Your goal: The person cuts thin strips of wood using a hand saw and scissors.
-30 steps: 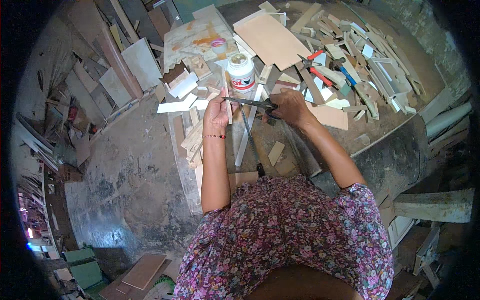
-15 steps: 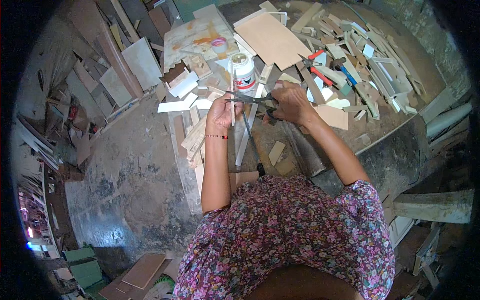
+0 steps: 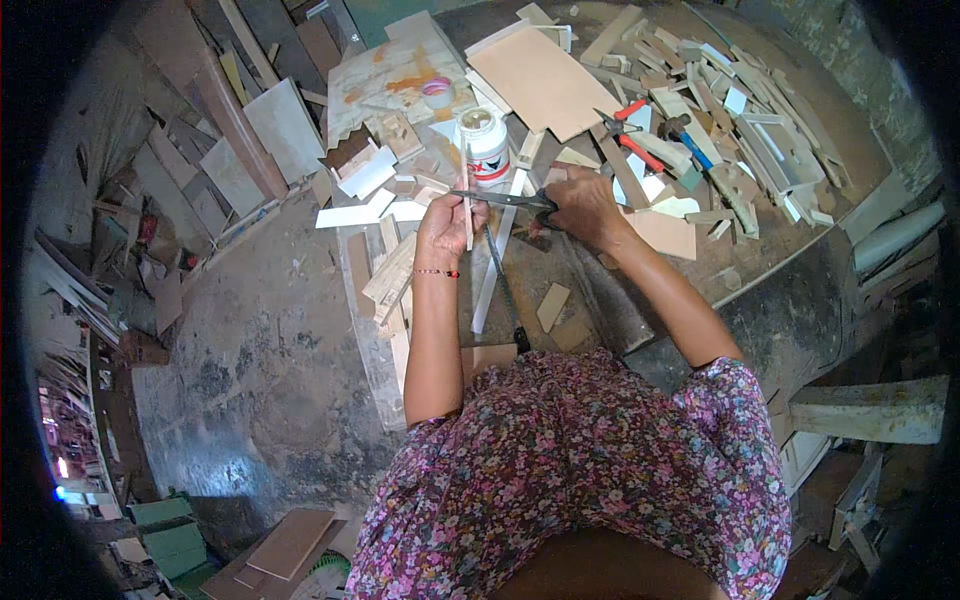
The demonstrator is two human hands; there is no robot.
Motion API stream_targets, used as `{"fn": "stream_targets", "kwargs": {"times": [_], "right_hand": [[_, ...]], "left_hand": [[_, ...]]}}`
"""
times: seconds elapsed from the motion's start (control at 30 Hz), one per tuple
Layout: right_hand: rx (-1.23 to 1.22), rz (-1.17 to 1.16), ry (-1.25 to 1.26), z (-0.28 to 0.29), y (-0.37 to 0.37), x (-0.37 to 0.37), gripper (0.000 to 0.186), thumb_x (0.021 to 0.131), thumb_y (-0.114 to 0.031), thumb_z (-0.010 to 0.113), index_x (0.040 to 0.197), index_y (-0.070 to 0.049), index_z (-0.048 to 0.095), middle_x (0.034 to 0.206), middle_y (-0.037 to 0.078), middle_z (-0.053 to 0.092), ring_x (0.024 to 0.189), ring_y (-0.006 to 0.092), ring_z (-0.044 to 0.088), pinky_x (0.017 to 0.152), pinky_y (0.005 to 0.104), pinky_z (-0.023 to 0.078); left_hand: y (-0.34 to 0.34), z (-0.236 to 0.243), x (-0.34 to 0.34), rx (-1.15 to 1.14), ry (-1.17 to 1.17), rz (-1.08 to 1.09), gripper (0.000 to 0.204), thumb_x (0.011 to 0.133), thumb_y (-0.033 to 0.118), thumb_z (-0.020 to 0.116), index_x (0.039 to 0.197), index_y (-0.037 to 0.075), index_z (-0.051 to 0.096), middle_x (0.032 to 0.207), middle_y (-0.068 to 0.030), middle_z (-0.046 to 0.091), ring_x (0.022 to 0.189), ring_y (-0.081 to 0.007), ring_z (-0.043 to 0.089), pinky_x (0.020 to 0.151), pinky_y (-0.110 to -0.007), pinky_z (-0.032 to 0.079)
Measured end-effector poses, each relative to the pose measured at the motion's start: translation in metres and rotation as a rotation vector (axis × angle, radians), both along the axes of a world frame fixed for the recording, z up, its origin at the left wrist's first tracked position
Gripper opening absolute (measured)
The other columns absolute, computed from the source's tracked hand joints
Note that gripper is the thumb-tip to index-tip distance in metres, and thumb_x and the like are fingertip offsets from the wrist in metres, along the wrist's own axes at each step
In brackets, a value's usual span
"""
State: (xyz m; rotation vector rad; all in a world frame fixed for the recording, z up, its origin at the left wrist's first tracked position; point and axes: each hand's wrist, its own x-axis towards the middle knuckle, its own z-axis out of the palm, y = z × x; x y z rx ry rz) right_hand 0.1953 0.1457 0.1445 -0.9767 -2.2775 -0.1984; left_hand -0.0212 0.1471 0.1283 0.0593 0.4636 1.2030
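Note:
My left hand (image 3: pixel 441 230) pinches a thin, pale narrow strip (image 3: pixel 464 160) that stands lengthwise away from me. My right hand (image 3: pixel 590 208) grips black-handled scissors (image 3: pixel 508 198); their blades point left and cross the strip at the left fingertips. The blades look closed together, and I cannot tell whether the strip is cut through. Just beyond the scissors stands an open white tub (image 3: pixel 485 150) with red and dark markings. A long white strip (image 3: pixel 493 283) and a thin dark-handled tool (image 3: pixel 503 280) lie beneath my hands.
Wood offcuts (image 3: pixel 393 275) lie left of my hands. A brown board (image 3: pixel 540 80) lies at the back, with red-handled pliers (image 3: pixel 630 135), a blue-handled hammer (image 3: pixel 692 145) and a heap of wood scraps (image 3: pixel 720 100) to the right. A tape roll (image 3: pixel 437 93) rests on a stained board (image 3: pixel 385 75).
The scissor blades, slightly apart before, have closed across the strip, and the handles have come together in my right hand. My left hand has shifted slightly to the right.

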Motion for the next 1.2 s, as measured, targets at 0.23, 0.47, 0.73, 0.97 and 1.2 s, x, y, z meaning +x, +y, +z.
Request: {"fn": "stream_targets", "kwargs": {"times": [0.23, 0.47, 0.73, 0.97, 1.2], "right_hand": [[-0.118, -0.077, -0.090, -0.001, 0.002, -0.001, 0.029, 0.048, -0.029, 0.068, 0.061, -0.006, 0.057, 0.058, 0.014, 0.051, 0.064, 0.0292, 0.054, 0.057, 0.0374, 0.043], [-0.129, -0.210, 0.022, 0.019, -0.010, -0.006, 0.035, 0.050, -0.026, 0.069, 0.068, -0.003, 0.051, 0.066, 0.013, 0.055, 0.069, 0.0299, 0.052, 0.058, 0.0387, 0.044], [-0.268, -0.243, -0.194, 0.017, -0.006, -0.004, 0.040, 0.049, -0.027, 0.070, 0.077, -0.002, 0.056, 0.079, 0.015, 0.058, 0.081, 0.0287, 0.054, 0.066, 0.0369, 0.045], [-0.223, -0.207, -0.174, 0.005, 0.001, -0.002, 0.029, 0.054, -0.025, 0.066, 0.071, -0.003, 0.060, 0.078, 0.019, 0.059, 0.086, 0.0298, 0.056, 0.070, 0.0355, 0.046], [-0.384, -0.292, -0.085, -0.001, 0.002, -0.004, 0.028, 0.053, -0.026, 0.066, 0.069, -0.003, 0.059, 0.073, 0.016, 0.058, 0.077, 0.0304, 0.057, 0.066, 0.0376, 0.046]], "left_hand": [[0.000, -0.007, 0.003, 0.011, 0.017, -0.006, 0.014, 0.076, 0.003, 0.046, 0.090, 0.000, 0.046, 0.077, -0.0092, 0.052, 0.060, -0.0177, 0.047, 0.051, -0.028, 0.040], [-0.005, -0.012, 0.001, 0.187, 0.026, -0.151, 0.015, 0.082, 0.014, 0.048, 0.086, -0.001, 0.046, 0.074, -0.0100, 0.050, 0.060, -0.0164, 0.045, 0.053, -0.026, 0.043], [-0.004, -0.013, 0.003, 0.191, 0.103, -0.149, 0.015, 0.082, 0.015, 0.048, 0.083, 0.000, 0.048, 0.071, -0.0086, 0.049, 0.058, -0.0160, 0.045, 0.053, -0.025, 0.043], [-0.011, -0.007, 0.006, 0.226, 0.120, -0.162, 0.013, 0.081, 0.015, 0.050, 0.084, 0.002, 0.048, 0.066, -0.0060, 0.050, 0.054, -0.0141, 0.046, 0.049, -0.024, 0.042], [-0.008, -0.008, 0.007, 0.192, 0.101, -0.134, 0.015, 0.081, 0.015, 0.049, 0.084, 0.001, 0.048, 0.062, -0.0031, 0.042, 0.052, -0.0118, 0.040, 0.048, -0.021, 0.040]]}}
